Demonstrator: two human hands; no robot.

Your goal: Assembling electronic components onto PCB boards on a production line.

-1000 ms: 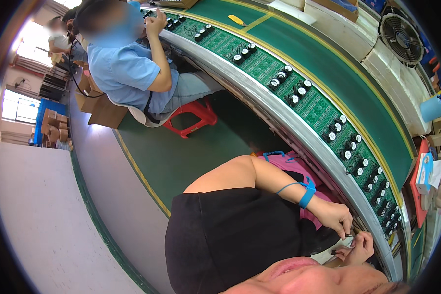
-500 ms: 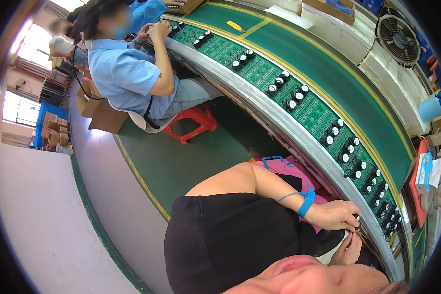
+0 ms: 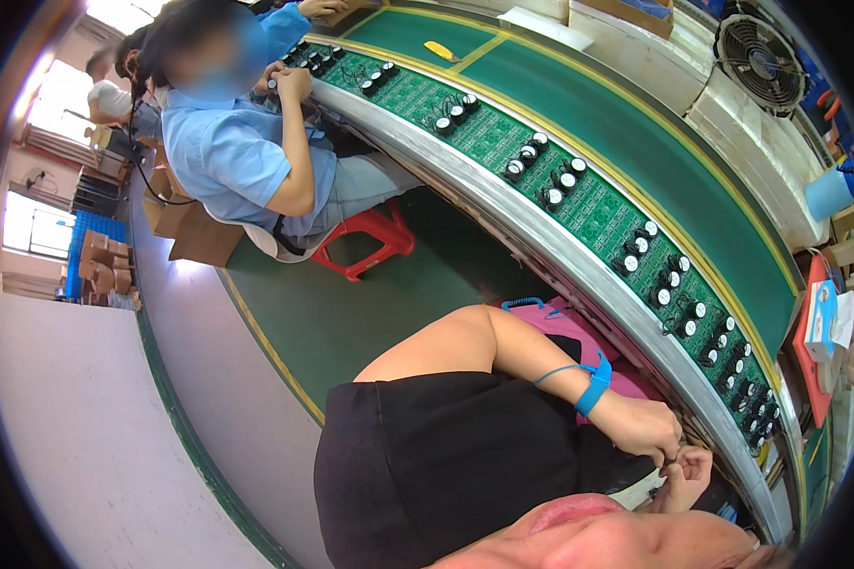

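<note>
My left hand (image 3: 647, 430), with a blue wrist strap (image 3: 595, 387), is pinched closed beside the metal edge of the line. Just below it my right hand (image 3: 688, 477) has curled fingers that meet the left fingertips. Between them is a small dark part (image 3: 671, 462), mostly hidden by the fingers, its kind too small to make out. Next to my hands, a row of green circuit boards (image 3: 593, 223) runs along the line. Black-wired round parts with white tops (image 3: 659, 297) sit on the boards in clusters, densest at the near right end.
A metal rail (image 3: 541, 228) borders the green belt (image 3: 626, 128), where a yellow cutter (image 3: 440, 51) lies. A co-worker in blue (image 3: 228, 156) sits at the far left by a red stool (image 3: 365, 242). At right are a fan (image 3: 761, 62), a blue bucket (image 3: 830, 194) and a tissue box (image 3: 821, 322).
Both my hands have shifted slightly, the left one down and left, and the small part is more covered by fingers. The co-worker's hands have moved slightly lower.
</note>
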